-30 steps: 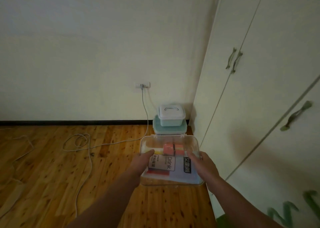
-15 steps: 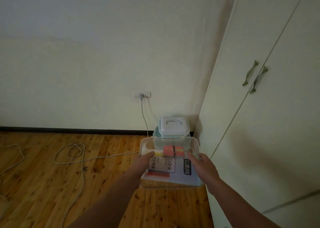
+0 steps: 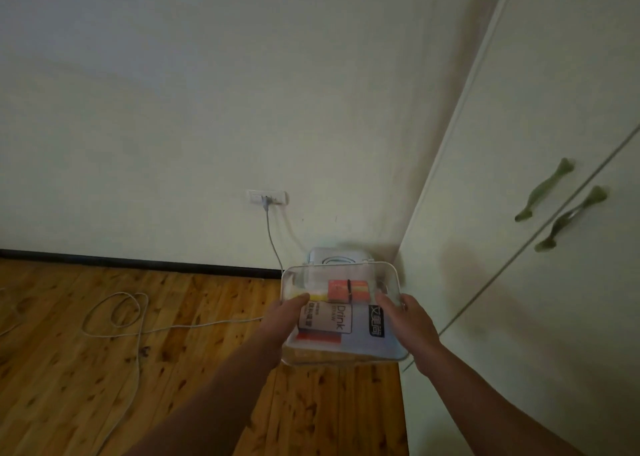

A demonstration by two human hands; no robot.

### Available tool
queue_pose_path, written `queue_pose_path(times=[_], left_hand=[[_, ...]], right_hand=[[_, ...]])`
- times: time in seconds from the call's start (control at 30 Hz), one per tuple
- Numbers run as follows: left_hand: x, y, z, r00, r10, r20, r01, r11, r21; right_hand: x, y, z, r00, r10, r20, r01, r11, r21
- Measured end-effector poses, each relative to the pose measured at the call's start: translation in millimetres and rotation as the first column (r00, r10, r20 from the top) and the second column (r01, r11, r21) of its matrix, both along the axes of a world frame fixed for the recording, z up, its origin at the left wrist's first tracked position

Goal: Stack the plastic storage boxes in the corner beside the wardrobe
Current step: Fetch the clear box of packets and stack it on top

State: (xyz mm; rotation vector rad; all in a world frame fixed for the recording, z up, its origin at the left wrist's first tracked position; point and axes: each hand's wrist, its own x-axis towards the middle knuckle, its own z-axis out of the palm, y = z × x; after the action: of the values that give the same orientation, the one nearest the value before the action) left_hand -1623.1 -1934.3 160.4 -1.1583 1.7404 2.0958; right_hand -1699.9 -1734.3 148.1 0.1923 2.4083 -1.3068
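A white cable [image 3: 114, 320] loops over the wooden floor [image 3: 69, 369]. The left hand [image 3: 282, 320] grips the left edge of the clear box [image 3: 346, 275], thumb on the lid; the right hand [image 3: 408, 320] clasps its right edge. Behind the raised box, seemingly a pale lidded box [image 3: 337, 255] sits in the corner beside the wardrobe [image 3: 519, 282]
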Motion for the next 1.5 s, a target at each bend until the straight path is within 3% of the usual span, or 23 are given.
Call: queue_pose_path(times=[0.73,1.13,1.5], left_hand=[[-272.1,-105.8,-56.9,0.987,-0.153,0.053,0.153,0.988,0.005],[-342.2,-122.8,-109.9,0.986,-0.041,0.159,0.035,0.999,0.04],[-377.9,-114.8,-212.1,0.98,-0.042,0.195,0.027,0.997,0.077]], right_hand=[[-244.9,-92.8,-36.5,0.987,-0.142,0.075,0.136,0.988,0.077],[-322.5,-110.5,-102.7,0.968,-0.174,0.181,0.164,0.984,0.065],[-369.2,-104.1,-204.9,0.953,-0.121,0.276,0.117,0.993,0.029]])
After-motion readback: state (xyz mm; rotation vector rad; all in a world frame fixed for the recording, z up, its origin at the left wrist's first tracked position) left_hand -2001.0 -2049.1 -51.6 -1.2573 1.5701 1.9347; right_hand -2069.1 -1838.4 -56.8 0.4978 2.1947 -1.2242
